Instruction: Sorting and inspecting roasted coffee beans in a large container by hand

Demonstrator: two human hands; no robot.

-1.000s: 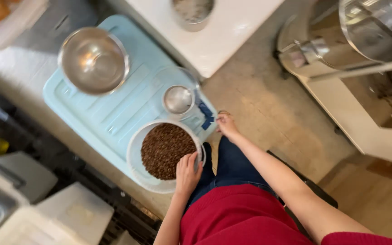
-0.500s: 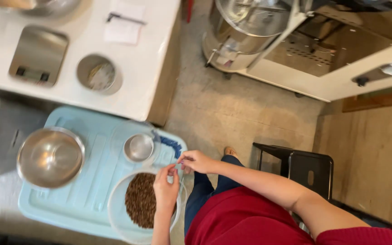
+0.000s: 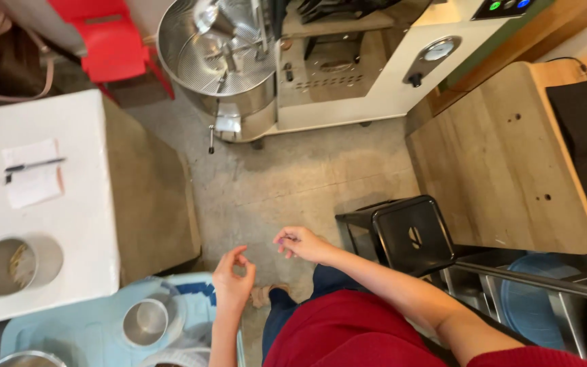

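My left hand (image 3: 232, 277) hovers over the concrete floor just past the corner of a light blue plastic tray (image 3: 195, 299). Its fingers are loosely curled, with thumb and forefinger slightly apart and nothing visible in them. My right hand (image 3: 299, 243) is a little to the right and higher, fingertips pinched together; I cannot make out anything between them. A small steel cup (image 3: 145, 321) stands on the tray, below and left of my left hand. The rim of a white bowl (image 3: 178, 357) shows at the bottom edge.
A white table (image 3: 76, 224) on the left carries a steel cup (image 3: 8, 265) and a paper with a pen (image 3: 32, 178). A black stool (image 3: 409, 234) is close on my right. Behind are a roaster's round steel tray (image 3: 219, 54), a wooden counter (image 3: 504, 163) and a red chair (image 3: 113, 41).
The view has swung up and away from the tray and the bowl of brown beans. Both hands have lifted off the bowl's rim and now hang over the floor.
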